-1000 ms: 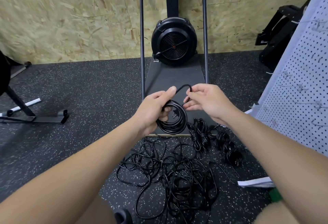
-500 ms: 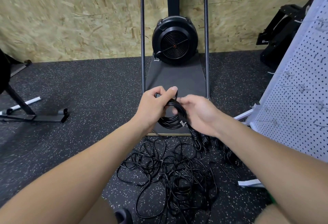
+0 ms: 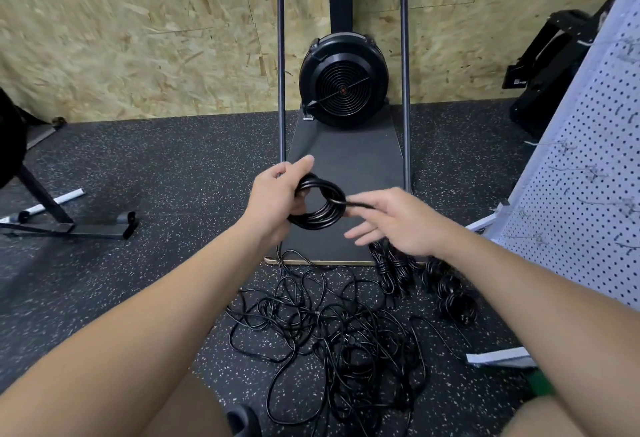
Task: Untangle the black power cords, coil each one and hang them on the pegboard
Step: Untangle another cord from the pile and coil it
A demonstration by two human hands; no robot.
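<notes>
A black speckled rubber floor [image 3: 145,173] runs to a far wall of chipboard panels [image 3: 138,31]. Against that wall, in the middle, stands a black round fan housing [image 3: 343,82] on a dark flat platform [image 3: 349,166], with a black post rising above it and two thin upright metal rails [image 3: 281,56] either side. At the far left lies a black metal stand foot [image 3: 79,227] with a white bar [image 3: 55,200] just beside it. At the far right a black piece of equipment [image 3: 550,66] leans near the wall. A white flat piece [image 3: 498,357] lies on the floor at near right.
</notes>
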